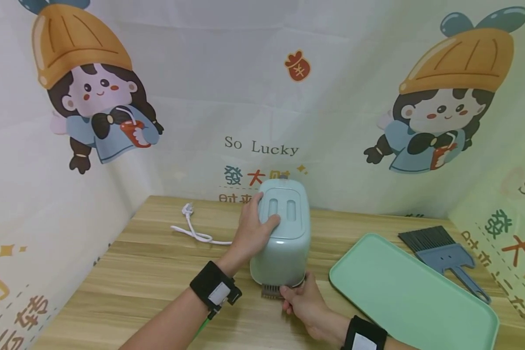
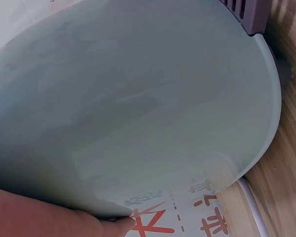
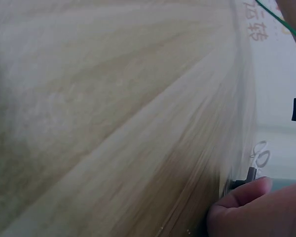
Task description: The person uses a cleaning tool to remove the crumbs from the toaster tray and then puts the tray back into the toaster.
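Note:
A pale green toaster [image 1: 282, 257] with a lid on top stands on the wooden table. My left hand [image 1: 250, 226] grips its left upper side, with the thumb on the lid edge. In the left wrist view the smooth toaster side [image 2: 138, 108] fills most of the picture. At the toaster's near lower end sits a grey slotted piece [image 1: 271, 291]. My right hand [image 1: 308, 305] pinches at the right end of that piece, low over the table. In the right wrist view the thumb and fingers [image 3: 246, 192] meet beside a dark part; the exact contact is hard to see.
A white power cord with a plug [image 1: 187, 210] lies left of the toaster. To the right are a light green tray [image 1: 420, 296] and a blue-grey brush [image 1: 446, 257] with dark bristles. A printed cloth [image 1: 262, 107] hangs behind and beside the table.

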A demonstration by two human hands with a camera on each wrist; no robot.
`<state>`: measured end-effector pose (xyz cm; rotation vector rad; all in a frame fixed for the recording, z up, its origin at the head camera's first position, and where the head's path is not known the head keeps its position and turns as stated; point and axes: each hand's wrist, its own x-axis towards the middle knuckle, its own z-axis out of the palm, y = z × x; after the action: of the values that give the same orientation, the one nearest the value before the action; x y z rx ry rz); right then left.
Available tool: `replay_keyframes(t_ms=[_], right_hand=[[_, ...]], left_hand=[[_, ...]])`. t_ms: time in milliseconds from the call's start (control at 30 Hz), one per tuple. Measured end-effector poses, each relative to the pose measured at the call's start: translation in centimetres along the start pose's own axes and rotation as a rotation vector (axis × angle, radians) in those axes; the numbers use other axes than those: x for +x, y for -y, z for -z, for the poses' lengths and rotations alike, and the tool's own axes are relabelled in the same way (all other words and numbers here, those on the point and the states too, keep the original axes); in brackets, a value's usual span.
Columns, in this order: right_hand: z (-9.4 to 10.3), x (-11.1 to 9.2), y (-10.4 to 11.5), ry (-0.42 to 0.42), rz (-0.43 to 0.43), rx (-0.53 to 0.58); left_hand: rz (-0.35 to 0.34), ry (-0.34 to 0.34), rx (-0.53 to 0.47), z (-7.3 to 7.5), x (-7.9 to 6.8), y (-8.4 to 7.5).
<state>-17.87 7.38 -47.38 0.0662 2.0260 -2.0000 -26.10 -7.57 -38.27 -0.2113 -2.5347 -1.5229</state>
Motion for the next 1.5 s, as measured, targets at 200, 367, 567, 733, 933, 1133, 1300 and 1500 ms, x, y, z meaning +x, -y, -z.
replay_keyframes(t_ms=[200,367,567,733,933,1133,1300,1500], right_hand=[[0.1,0.0,0.0,0.013,-0.018,0.024],[0.3,0.1,0.0,0.027,-0.040,0.084],[0.4,-0.1,0.0,0.037,-0.047,0.139],[0.4,-0.4,0.1,0.035,-0.090,0.146],[0.5,-0.6,0.3,0.071,-0.117,0.157],[0.5,-0.6,0.6,0.116,-0.154,0.146],[0.9,-0.6,0.8,0.142,-0.168,0.134],[1.4,-0.7,1.0,0.185,-0.201,0.137]], left_hand=[[0.000,-0.002,0.003,-0.1,0.1,0.2],[0.003,-0.009,0.024,-0.1,0.4,0.2],[0.001,-0.012,0.041,-0.2,0.9,0.3],[0.009,-0.009,0.038,-0.2,1.2,0.2],[0.010,-0.002,0.035,-0.2,1.6,0.2],[0.020,-0.001,0.037,-0.2,1.9,0.3],[0.019,0.004,0.037,-0.2,2.0,0.3],[0.031,0.009,0.034,-0.1,2.2,0.3]])
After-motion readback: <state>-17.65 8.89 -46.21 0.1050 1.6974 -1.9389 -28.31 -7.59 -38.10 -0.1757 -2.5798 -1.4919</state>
